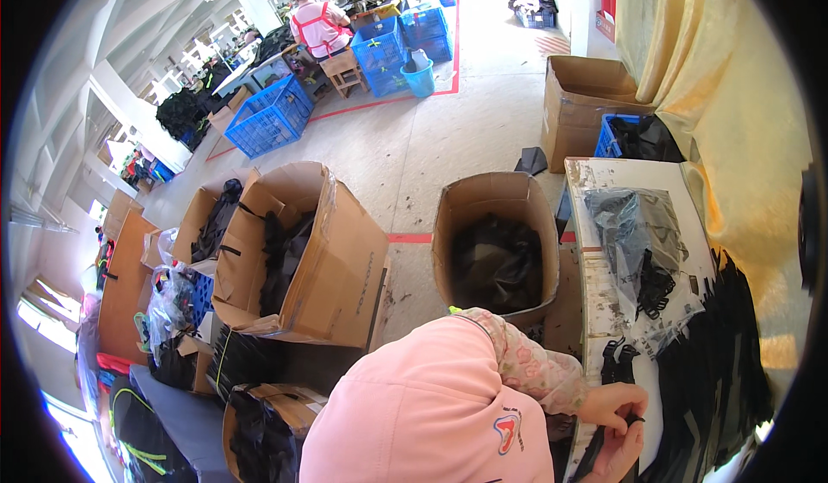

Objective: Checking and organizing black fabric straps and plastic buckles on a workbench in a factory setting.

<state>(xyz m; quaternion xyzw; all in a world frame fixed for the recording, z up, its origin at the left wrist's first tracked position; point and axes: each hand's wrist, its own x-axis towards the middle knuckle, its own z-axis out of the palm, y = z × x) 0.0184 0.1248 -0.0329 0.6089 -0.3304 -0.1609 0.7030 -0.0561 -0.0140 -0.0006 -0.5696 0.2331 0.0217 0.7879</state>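
Observation:
At the lower right, over the edge of a worn white table (595, 302), my left hand (611, 404) comes out of a pink floral sleeve. Its thumb and fingers pinch a small black piece (636, 419), whose kind I cannot make out. Just below, my right hand (624, 454) closes on the same piece, its fingers partly hidden. A dark strip (592, 450) lies beside the hands. Black buckle-like parts (618, 360) rest on the table beyond them. More black plastic parts (657, 285) lie on a clear plastic bag (625, 220). Long black straps (716, 379) are heaped on the right.
Pink cloth (423, 405) covers the lower middle of the view. Cardboard boxes of black fabric stand ahead (440, 250) and left (345, 259). Blue crates (272, 116) and a seated person (319, 26) are farther off. A yellow curtain (733, 95) hangs right.

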